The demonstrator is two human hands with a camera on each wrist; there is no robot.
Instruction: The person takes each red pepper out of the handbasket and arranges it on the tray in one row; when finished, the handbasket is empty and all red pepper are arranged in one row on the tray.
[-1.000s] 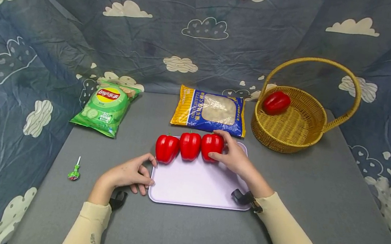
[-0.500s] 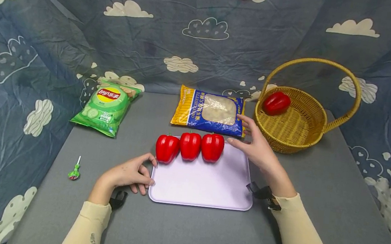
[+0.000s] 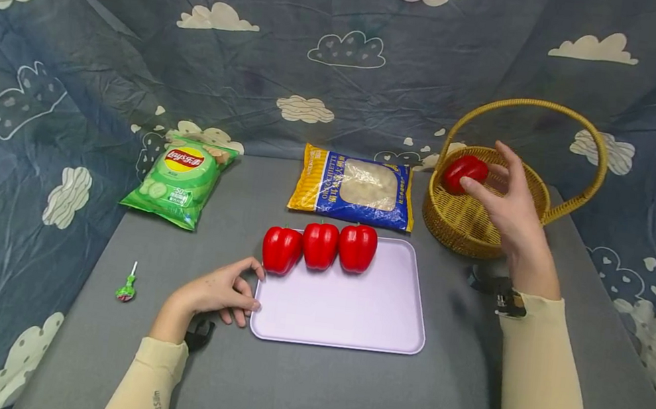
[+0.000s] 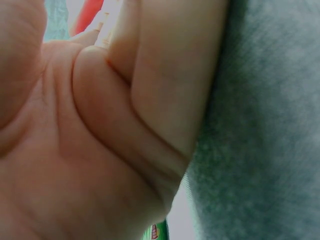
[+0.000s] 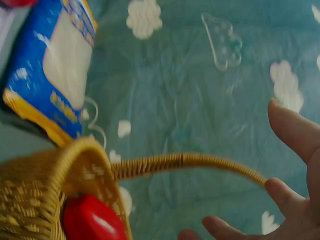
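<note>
In the head view my left hand (image 3: 225,291) rests at the left rim of the lilac tray (image 3: 340,307), thumb and index fingertips touching the edge. Three red bell peppers (image 3: 282,251) stand in a row along the tray's far side. My right hand (image 3: 513,202) is over the wicker basket (image 3: 453,225), fingers spread and holding nothing. Inside the basket lies another red bell pepper (image 3: 462,172), partly covered by the right thumb in this view. The right wrist view shows that bell pepper (image 5: 93,220) and the spread fingers apart from it.
Behind the tray lies a blue and yellow pasta bag (image 3: 360,188). A green chip bag (image 3: 181,181) sits at the back left, with a lollipop (image 3: 126,288) nearer the front. The basket's tall handle (image 3: 595,174) arches above the right hand. A cloud-patterned cloth (image 3: 349,18) hangs behind.
My right hand has let go of the rightmost pepper on the tray and moved right and back to the basket. The left hand has stayed at the tray's edge.
</note>
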